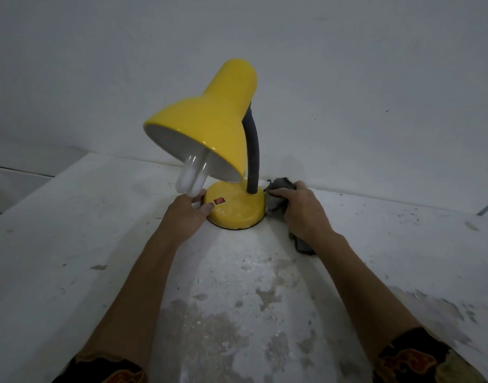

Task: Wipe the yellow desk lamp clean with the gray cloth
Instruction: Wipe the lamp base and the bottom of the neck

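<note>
The yellow desk lamp [209,123] stands upright at the back of a white worn surface, its shade tilted toward the left with a white bulb [190,175] sticking out. A black flexible neck [252,150] rises from the round yellow base [237,208], which has a red switch [219,200]. My left hand [186,215] grips the left rim of the base, thumb resting near the switch. My right hand [301,211] holds the gray cloth [278,189] bunched against the right side of the base; a tail of cloth hangs out under the wrist.
The white table [99,258] has peeling paint and gray patches in front of the lamp. A plain white wall [375,78] stands right behind the lamp. The table's left edge drops off at the far left.
</note>
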### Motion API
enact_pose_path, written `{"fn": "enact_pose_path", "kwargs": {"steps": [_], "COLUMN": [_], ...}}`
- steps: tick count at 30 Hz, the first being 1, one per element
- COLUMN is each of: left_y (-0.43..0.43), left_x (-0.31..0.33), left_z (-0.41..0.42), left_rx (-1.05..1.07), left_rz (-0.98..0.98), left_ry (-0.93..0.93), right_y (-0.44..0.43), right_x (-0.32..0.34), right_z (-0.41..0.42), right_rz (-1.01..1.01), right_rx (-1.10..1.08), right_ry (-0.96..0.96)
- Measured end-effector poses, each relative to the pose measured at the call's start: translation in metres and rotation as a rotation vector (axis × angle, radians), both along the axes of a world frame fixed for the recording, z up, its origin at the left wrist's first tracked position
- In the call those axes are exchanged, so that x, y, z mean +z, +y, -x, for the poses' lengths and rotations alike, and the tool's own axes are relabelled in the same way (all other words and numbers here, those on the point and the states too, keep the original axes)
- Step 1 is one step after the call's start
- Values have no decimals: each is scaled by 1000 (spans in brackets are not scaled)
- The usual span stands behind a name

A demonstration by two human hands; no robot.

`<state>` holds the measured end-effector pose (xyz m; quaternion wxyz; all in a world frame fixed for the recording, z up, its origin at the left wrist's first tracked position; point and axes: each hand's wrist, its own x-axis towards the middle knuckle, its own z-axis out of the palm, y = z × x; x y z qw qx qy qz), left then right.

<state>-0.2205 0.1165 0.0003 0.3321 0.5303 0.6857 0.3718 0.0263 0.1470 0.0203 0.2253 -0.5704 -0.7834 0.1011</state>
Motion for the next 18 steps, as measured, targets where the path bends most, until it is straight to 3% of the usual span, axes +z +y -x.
{"fn": "enact_pose_path", "kwargs": {"steps": [5,12,18], "left_y": [-4,-6,-7], "left_x": [4,4,6], "left_z": [-5,-4,-8], "left_rx": [42,40,-24], "left_rz": [-2,-46,-51], "left_ry": [16,-7,9], "right_y": [-7,-27,-42], "right_x": [6,-10,1], "right_z": [12,40,14], "right_rz": [25,85,174], "right_rx": [-67,-199,-54], "right_ry": [217,-13,-28]}}
